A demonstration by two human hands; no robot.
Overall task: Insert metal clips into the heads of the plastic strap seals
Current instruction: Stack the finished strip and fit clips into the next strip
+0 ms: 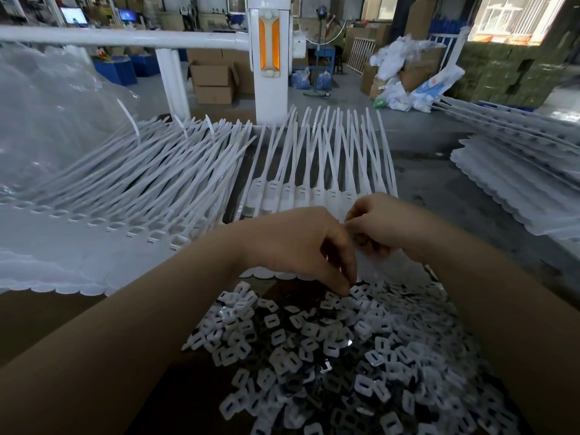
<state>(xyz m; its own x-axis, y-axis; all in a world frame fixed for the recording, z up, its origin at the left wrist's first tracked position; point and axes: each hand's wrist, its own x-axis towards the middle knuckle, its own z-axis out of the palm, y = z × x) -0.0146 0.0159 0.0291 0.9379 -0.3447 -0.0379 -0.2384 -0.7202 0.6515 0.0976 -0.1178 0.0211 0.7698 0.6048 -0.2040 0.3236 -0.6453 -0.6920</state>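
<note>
Here two hands (301,243) meet above countless metal clips (345,350).

No legible text, label, brand or number anywhere in view. Two lit monitor screens (74,15) at far upper left show content, too small to read. Blue-and-white printed sack (434,86) at right possibly carries lettering; blurred, not decipherable.

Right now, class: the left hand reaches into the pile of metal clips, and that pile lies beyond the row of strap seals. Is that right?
Not quite. The head view shows the pile of metal clips nearer than the row of strap seals, not beyond it. The left hand does reach into it.
</note>
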